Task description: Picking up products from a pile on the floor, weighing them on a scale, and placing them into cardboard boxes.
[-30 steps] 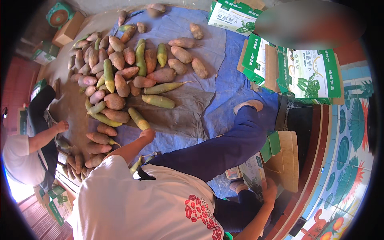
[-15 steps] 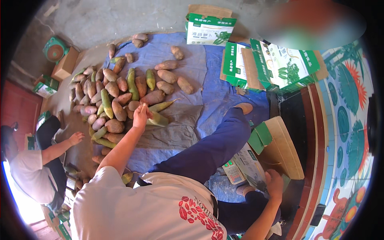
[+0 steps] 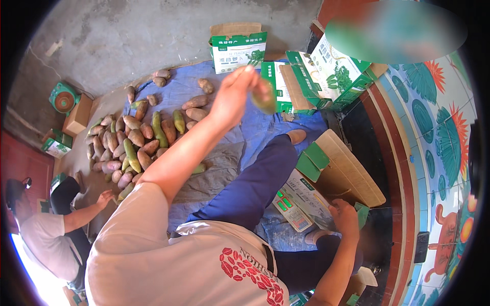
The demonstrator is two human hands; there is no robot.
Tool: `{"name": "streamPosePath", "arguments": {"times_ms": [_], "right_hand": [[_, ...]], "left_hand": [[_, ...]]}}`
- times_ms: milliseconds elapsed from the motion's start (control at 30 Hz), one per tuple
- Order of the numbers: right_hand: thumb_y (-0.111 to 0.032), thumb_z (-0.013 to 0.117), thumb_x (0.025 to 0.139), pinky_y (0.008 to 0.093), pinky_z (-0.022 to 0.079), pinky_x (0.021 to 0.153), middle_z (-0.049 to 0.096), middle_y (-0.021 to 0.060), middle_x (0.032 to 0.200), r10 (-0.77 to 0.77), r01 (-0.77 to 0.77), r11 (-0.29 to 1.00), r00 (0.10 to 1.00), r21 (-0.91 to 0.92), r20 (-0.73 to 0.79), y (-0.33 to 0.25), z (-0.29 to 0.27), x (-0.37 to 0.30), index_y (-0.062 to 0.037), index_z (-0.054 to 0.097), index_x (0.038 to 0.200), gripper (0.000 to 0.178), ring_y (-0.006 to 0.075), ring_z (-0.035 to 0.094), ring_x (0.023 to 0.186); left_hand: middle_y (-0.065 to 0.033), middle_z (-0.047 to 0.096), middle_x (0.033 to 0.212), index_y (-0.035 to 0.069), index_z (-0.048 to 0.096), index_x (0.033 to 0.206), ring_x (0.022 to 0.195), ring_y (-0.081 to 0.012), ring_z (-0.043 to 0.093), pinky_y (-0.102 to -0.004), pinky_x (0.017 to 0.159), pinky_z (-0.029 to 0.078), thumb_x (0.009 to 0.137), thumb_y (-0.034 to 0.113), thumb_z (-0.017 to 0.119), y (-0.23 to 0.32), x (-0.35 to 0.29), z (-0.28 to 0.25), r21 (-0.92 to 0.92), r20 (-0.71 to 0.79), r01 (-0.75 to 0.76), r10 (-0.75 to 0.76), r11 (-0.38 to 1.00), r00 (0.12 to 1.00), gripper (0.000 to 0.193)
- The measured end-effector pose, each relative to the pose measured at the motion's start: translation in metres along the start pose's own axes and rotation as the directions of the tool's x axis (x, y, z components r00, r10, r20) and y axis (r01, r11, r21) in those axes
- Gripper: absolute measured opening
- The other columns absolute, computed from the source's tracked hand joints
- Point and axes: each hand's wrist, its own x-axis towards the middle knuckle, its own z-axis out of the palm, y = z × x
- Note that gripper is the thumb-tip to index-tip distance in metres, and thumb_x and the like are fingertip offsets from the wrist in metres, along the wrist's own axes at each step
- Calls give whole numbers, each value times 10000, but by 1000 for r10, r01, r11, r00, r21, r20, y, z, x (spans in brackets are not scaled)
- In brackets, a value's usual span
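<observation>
My left hand is raised over the blue tarp, closed on the thin end of a green and reddish radish, which hangs below the fingers, smeared by motion. Behind my left forearm lies a large pile of long radishes, some green, many brownish-purple. One green radish shows partly beside that forearm. At the lower right my right hand is closed on the edge of an open white and green carton, its brown flap raised. Next to the carton is a scale with lit green displays.
Several white and green cartons stand along the far edge of the tarp. At the left sits another person, one hand near the pile. A green round device rests on a brown box. A painted tiled wall borders the right.
My left hand has lifted from the pile and swung right and away with the radish. My right hand stays at the carton's edge. The view has shifted, and the other person's hand is nearer the pile.
</observation>
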Motion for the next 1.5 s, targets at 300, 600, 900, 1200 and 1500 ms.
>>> {"name": "streamPosePath", "arguments": {"times_ms": [300,600,900,1200,1500], "right_hand": [[-187,638,763,381,469,692,618,147,865,-24,29,999,990,34,-136,-2,-2,-1,-41,585,1024,303,303,595,807],[-212,680,756,372,467,725,596,165,923,74,0,970,953,245,-294,7,-11,-7,-1,473,1200,533,277,585,830],[-186,731,694,330,442,762,589,167,968,-9,165,899,933,405,-359,6,-15,-11,41,457,1196,616,256,556,863],[-148,733,658,355,421,838,558,192,1049,12,175,900,905,399,-425,-1,-14,-2,42,443,1189,634,275,554,981],[-138,712,613,442,423,755,544,214,929,-81,40,995,869,-94,-487,6,-6,5,30,479,1034,510,389,523,878]], "left_hand": [[-125,589,689,71,422,714,661,-223,585,-347,651,484,958,232,345,-10,2,138,-387,333,168,-33,907,942,303],[-62,544,654,59,418,714,616,-146,575,-278,623,473,968,279,337,-39,-55,206,-288,575,318,-102,903,812,346],[-42,505,653,58,389,701,654,-126,564,-271,656,460,969,267,333,-35,-62,222,-270,609,284,-64,920,790,344],[-32,512,687,71,383,694,728,-118,549,-285,709,444,971,259,325,-41,-71,219,-268,665,342,-84,901,742,340],[-101,544,905,64,500,1035,898,-210,541,-369,797,416,802,186,596,-50,-65,194,276,525,-256,78,926,848,280]]}}
